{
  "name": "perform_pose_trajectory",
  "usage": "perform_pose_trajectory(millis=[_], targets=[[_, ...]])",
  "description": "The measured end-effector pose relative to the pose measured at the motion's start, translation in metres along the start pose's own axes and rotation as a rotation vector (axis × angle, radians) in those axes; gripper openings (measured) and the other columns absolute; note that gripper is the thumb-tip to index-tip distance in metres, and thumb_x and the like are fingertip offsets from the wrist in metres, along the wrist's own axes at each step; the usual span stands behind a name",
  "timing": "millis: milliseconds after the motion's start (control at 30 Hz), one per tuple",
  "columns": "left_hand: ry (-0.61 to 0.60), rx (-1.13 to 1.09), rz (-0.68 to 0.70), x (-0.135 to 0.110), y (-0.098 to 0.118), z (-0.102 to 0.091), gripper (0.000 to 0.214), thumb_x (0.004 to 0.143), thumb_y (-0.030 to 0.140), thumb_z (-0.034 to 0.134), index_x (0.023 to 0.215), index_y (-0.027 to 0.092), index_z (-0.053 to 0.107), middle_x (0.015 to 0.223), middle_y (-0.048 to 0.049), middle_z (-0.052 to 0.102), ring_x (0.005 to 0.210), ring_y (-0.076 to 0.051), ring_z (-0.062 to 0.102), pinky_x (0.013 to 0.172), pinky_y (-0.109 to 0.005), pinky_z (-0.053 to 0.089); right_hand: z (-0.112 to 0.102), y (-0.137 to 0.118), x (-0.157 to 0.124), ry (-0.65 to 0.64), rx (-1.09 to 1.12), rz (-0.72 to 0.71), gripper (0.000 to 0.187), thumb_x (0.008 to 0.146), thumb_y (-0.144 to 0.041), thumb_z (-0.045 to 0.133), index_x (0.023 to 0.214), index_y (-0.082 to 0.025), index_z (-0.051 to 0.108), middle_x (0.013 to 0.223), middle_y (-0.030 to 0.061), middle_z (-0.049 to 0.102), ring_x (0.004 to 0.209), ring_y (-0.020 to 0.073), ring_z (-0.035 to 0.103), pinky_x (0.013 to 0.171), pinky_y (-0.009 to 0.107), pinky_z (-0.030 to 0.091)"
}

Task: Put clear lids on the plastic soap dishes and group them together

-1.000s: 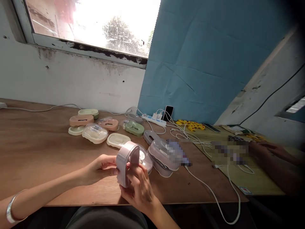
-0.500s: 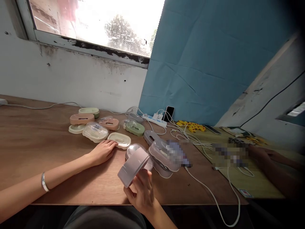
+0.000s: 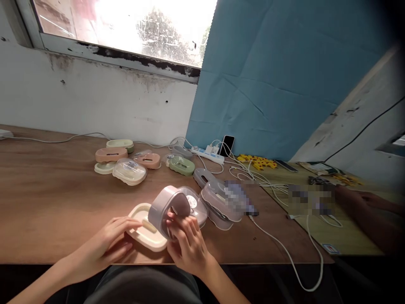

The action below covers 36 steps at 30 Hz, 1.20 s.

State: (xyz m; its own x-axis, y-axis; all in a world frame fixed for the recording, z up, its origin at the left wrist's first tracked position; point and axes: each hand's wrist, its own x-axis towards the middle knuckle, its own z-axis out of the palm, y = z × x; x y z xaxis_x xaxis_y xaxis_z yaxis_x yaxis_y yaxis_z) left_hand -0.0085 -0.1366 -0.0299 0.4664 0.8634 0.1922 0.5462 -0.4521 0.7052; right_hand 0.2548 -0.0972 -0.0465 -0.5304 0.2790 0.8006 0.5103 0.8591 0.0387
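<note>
Head view, with clock positions taken from the middle of the mauve shell (image 3: 158, 210) and twelve pointing away from the person: that shell is tilted up on its side above the near part of the desk (image 3: 69, 211). Seemingly it is turned this way so that its hollow is within reach of the fingers. The cream tray (image 3: 148, 235) lies at seven to eight o'clock, partly covered by the shell; whether the two touch cannot be told. It sits close to the front edge, probably so that both hands can work near the body.

At five o'clock the right hand (image 3: 187, 245) has its grip closed round the shell's near side, fingers curled into the hollow. At eight the left hand (image 3: 109, 241) reaches over the tray's rim; its grip is loose, thumb well apart from the fingers, and whether it pinches the rim is unclear.

At three o'clock stands a clear-lidded box (image 3: 198, 207) with a round label, then a mauve stack (image 3: 223, 221) just beside it. At one is a green box (image 3: 182, 165); at ten to eleven, a cream box (image 3: 129, 173) under a clear cover. Farther out, toward two, a phone (image 3: 227, 146) leans upright behind a power strip (image 3: 208, 155).
</note>
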Motion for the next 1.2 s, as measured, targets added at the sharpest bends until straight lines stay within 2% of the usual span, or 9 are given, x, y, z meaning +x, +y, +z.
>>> perform_pose_trajectory(millis=[67,133,200,333,533,733,867,967,1200], targets=[[0.097,-0.265,-0.105,-0.007,0.0,0.008,0.051,0.093,0.03,0.049,0.14,0.032,0.029,0.147,-0.0067,0.036,0.132,-0.026,0.04,0.107,-0.039,0.041,-0.003,0.001,0.004,-0.086,0.122,-0.039,0.041,0.08,-0.009,0.046,0.121,-0.013,0.05,0.119,0.0142,0.06,0.099,0.024,0.057,0.085,0.039,0.045],[0.183,-0.394,-0.153,-0.008,-0.003,0.014,0.066,0.09,0.036,0.055,0.144,0.031,0.018,0.154,-0.0075,0.023,0.14,-0.027,0.027,0.114,-0.043,0.03,-0.004,0.001,0.007,-0.144,0.224,-0.066,0.041,0.08,-0.009,0.046,0.12,-0.014,0.05,0.117,0.0132,0.06,0.1,0.0231,0.057,0.085,0.038,0.045],[0.22,-0.431,-0.15,-0.004,-0.005,0.019,0.072,0.088,0.039,0.059,0.145,0.03,0.015,0.155,-0.0085,0.02,0.142,-0.028,0.022,0.116,-0.045,0.023,-0.006,0.001,0.01,-0.184,0.283,-0.087,0.042,0.08,-0.01,0.046,0.122,-0.014,0.049,0.118,0.0127,0.06,0.103,0.0226,0.056,0.084,0.037,0.045],[0.215,-0.508,-0.099,0.004,-0.004,0.024,0.076,0.086,0.041,0.061,0.145,0.029,0.014,0.152,-0.0105,0.028,0.137,-0.03,0.032,0.113,-0.045,0.031,-0.007,-0.001,0.011,-0.181,0.279,-0.113,0.046,0.077,-0.011,0.047,0.122,-0.015,0.05,0.119,0.0122,0.06,0.101,0.0217,0.057,0.081,0.037,0.043],[0.231,-0.312,-0.176,0.0,-0.013,0.03,0.08,0.084,0.035,0.065,0.144,0.032,0.013,0.153,-0.0095,0.026,0.138,-0.03,0.031,0.113,-0.05,0.03,-0.008,-0.002,0.007,-0.165,0.249,-0.079,0.054,0.067,-0.015,0.049,0.122,-0.018,0.052,0.118,0.0093,0.059,0.096,0.0223,0.058,0.079,0.036,0.042],[0.294,-0.303,-0.126,0.0,-0.021,0.036,0.082,0.079,0.028,0.069,0.144,0.028,0.017,0.149,-0.0142,0.032,0.136,-0.032,0.034,0.112,-0.052,0.031,-0.009,0.002,0.007,-0.145,0.353,-0.038,0.058,0.066,-0.022,0.047,0.123,-0.018,0.051,0.109,0.0085,0.061,0.089,0.0218,0.057,0.076,0.036,0.041],[0.27,-0.171,-0.128,0.0,-0.017,0.035,0.086,0.074,0.023,0.07,0.144,0.029,0.02,0.147,-0.0118,0.037,0.134,-0.034,0.037,0.11,-0.054,0.032,-0.01,0.002,0.008,-0.24,0.375,-0.065,0.055,0.067,-0.025,0.046,0.12,-0.02,0.053,0.103,0.0057,0.064,0.083,0.0202,0.057,0.076,0.036,0.04],[0.238,-0.123,-0.129,-0.001,-0.012,0.032,0.086,0.074,0.022,0.069,0.144,0.03,0.02,0.148,-0.0096,0.036,0.134,-0.033,0.037,0.11,-0.051,0.035,-0.01,0.0,0.01,-0.332,0.34,-0.078,0.051,0.067,-0.024,0.048,0.117,-0.022,0.056,0.104,0.0045,0.064,0.084,0.0199,0.057,0.077,0.036,0.039],[0.191,-0.018,-0.104,-0.001,-0.004,0.026,0.081,0.075,0.018,0.066,0.143,0.032,0.024,0.149,-0.0067,0.036,0.132,-0.031,0.041,0.108,-0.044,0.038,-0.008,-0.002,0.011,-0.402,0.31,-0.063,0.043,0.074,-0.027,0.054,0.117,-0.023,0.057,0.111,0.0045,0.062,0.09,0.0198,0.057,0.08,0.036,0.041]])
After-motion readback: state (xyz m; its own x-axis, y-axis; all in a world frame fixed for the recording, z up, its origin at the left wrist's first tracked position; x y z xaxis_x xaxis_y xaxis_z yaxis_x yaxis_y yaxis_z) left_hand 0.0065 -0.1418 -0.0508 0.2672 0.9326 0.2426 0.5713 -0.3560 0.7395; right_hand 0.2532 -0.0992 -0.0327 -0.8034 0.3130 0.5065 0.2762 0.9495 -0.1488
